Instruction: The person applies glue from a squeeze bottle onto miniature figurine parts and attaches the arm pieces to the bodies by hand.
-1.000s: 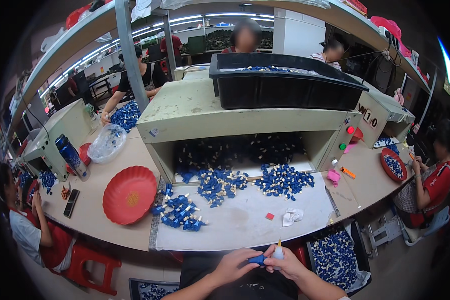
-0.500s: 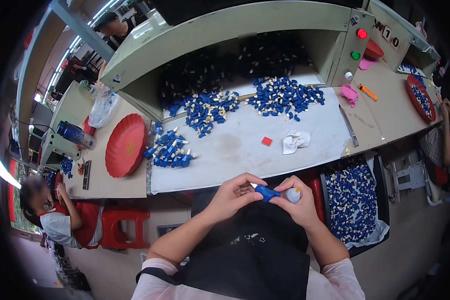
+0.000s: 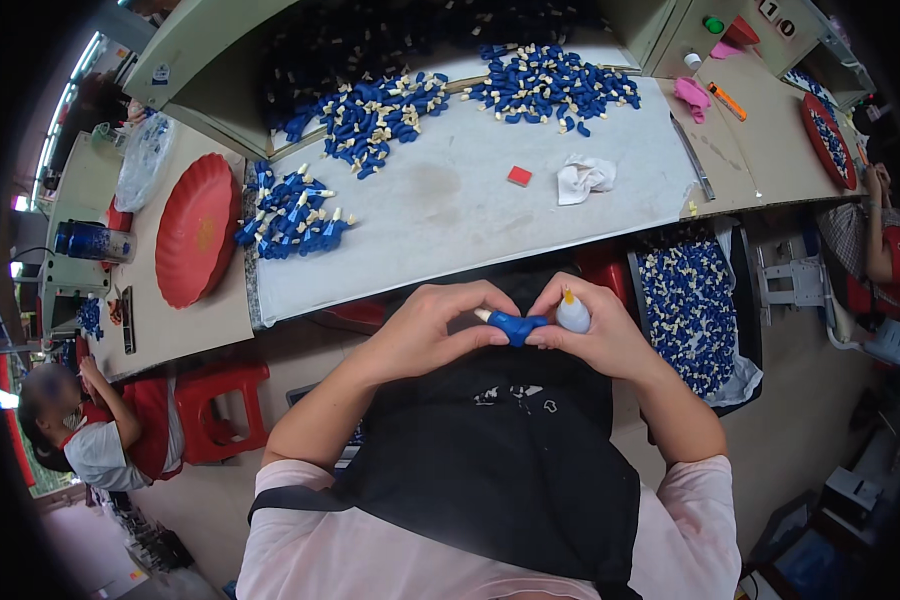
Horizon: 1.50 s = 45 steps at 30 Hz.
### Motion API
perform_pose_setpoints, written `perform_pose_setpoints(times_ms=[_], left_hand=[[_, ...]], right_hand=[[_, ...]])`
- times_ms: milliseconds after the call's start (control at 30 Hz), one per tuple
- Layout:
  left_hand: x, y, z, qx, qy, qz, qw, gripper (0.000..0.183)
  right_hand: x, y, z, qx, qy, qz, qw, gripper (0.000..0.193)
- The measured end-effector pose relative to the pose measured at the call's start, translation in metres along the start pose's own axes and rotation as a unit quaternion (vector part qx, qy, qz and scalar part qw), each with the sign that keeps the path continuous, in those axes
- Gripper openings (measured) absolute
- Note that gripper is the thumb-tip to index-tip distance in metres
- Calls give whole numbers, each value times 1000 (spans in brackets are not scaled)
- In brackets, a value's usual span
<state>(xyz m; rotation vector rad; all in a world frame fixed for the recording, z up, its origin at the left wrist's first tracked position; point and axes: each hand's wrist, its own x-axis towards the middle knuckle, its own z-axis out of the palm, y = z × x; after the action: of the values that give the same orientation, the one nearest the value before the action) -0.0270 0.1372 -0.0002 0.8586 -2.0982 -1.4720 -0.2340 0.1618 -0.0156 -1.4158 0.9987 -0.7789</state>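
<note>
We see the left hand (image 3: 410, 328) pinching a small blue piece (image 3: 516, 327) above the black apron (image 3: 500, 460), near side of the bench (image 3: 430, 230); the right hand (image 3: 610, 338) grips its right end while clasping a white bottle (image 3: 573, 313). We judge that shared grip risky: slackening fingers could drop the piece or tip the bottle, perhaps dripping.

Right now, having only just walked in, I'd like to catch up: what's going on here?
The person's left hand and right hand hold a blue piece with a cream tip between them. The right hand also holds a white bottle. Similar blue pieces lie heaped on the white sheet, with a small red block and crumpled white cloth or tissue.
</note>
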Motion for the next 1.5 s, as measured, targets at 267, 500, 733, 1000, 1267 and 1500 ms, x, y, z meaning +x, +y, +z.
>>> perform_pose_setpoints(times_ms=[267, 500, 733, 1000, 1267, 1500], left_hand=[[-45, -39, -11, -158, 13, 8, 987, 16], [-68, -57, -10, -236, 30, 33, 971, 18], [-66, -72, -2, -362, 58, 5, 930, 20], [-43, -54, -38, -164, 14, 33, 986, 22], [-24, -47, -31, -187, -50, 16, 981, 24], [-5, -45, -38, 29, -129, 70, 989, 24]], right_hand=[[22, -5, 43, 83, -98, 96, 987, 19], [31, -24, 63, 48, -118, 180, 975, 18], [45, -23, 62, 8, -95, 196, 976, 19], [61, -21, 38, -35, -119, 144, 982, 19], [49, -20, 21, 19, -136, 172, 976, 17], [46, -16, 9, -64, -140, 84, 985, 19]])
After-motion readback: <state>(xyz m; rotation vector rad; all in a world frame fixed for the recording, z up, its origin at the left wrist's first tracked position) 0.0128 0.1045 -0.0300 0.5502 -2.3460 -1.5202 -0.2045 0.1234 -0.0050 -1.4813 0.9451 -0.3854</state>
